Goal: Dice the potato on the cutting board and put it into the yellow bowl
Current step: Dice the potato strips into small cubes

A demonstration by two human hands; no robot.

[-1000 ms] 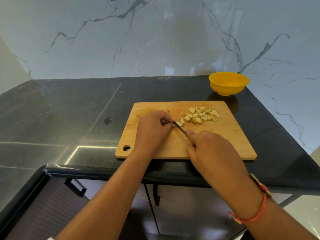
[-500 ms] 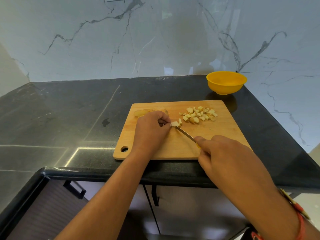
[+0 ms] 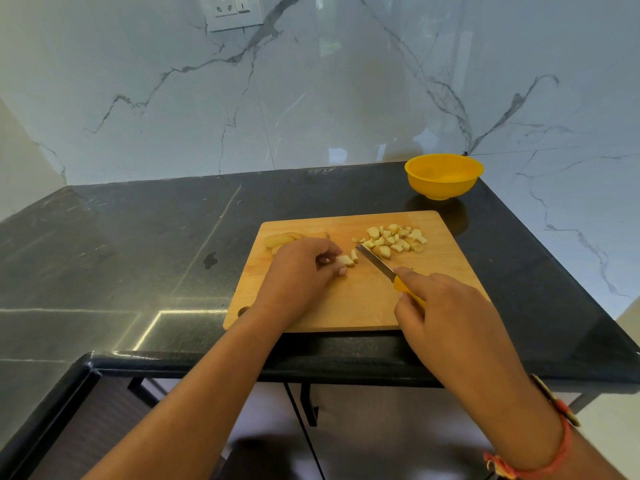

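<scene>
A white marble wall is seen behind a black stone countertop. A wooden cutting board is laid on the countertop near its front edge. Both forearms are reached forward over that edge onto the board.

The right hand is placed over the board's near right part. Its fingers are curled round the yellow handle of a knife, with the index finger laid along the top of the handle. The blade is pointed away and to the left; whether it touches the wood cannot be told. The left hand is set knuckles-up on the board's left half, and a small potato piece is pinched at its curled fingertips, just left of the blade.

The yellow bowl is stood on the countertop beyond the board's far right corner, well apart from both hands. A pile of diced potato is gathered on the far right of the board, at the knife's tip. Uncut potato slices are left just behind the left hand.
</scene>
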